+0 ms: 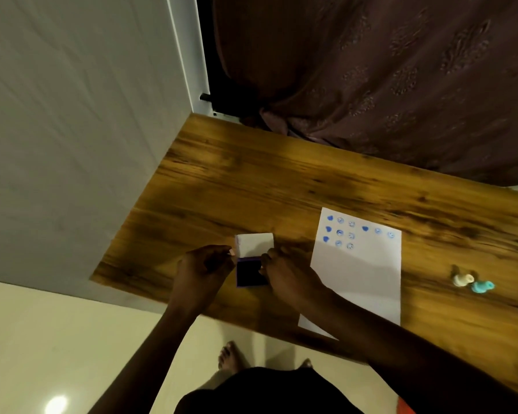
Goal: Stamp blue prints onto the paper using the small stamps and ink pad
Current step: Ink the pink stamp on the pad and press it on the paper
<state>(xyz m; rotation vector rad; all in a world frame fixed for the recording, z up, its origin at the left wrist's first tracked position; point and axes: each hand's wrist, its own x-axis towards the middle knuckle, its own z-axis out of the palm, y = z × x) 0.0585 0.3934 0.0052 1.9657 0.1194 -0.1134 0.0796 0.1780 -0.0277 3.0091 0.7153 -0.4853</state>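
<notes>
Left hand (204, 265) fingers pinch the left edge of the open ink pad (251, 272); right hand (284, 271) fingers grip its right edge. White lid (254, 245) stands up behind. Stamped paper (356, 282) lies right on the table (251, 180); cream stamp (462, 279) and teal stamp (482, 286) touch, farther right

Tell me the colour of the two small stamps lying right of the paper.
One cream stamp and one turquoise stamp, seen in the head view.
</notes>
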